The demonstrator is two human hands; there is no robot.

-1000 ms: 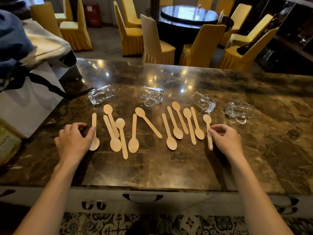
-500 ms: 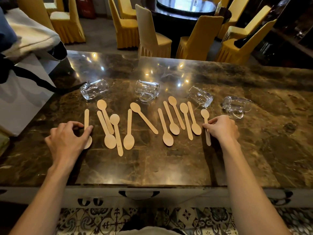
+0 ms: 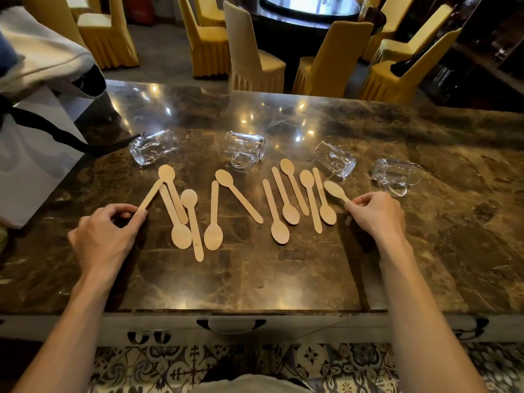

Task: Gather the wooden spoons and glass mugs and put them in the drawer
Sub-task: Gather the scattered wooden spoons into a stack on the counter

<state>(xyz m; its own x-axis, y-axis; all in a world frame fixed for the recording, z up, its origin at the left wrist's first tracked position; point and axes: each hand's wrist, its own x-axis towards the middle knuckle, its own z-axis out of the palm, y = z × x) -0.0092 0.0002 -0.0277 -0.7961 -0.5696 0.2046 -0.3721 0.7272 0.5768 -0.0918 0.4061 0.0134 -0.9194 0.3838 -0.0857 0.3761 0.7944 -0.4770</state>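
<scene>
Head view: our left hand pinches the leftmost spoon; our right hand pinches the rightmost spoon; other spoons lie between the grips.

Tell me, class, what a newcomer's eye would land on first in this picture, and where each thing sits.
A fan of pale wooden spoons lies across the middle of the dark marble counter, with four clear glass mugs on their sides in a row just behind them. At either end of the fan, the left hand pinches the outermost left spoon and the right hand pinches the outermost right spoon.
</scene>
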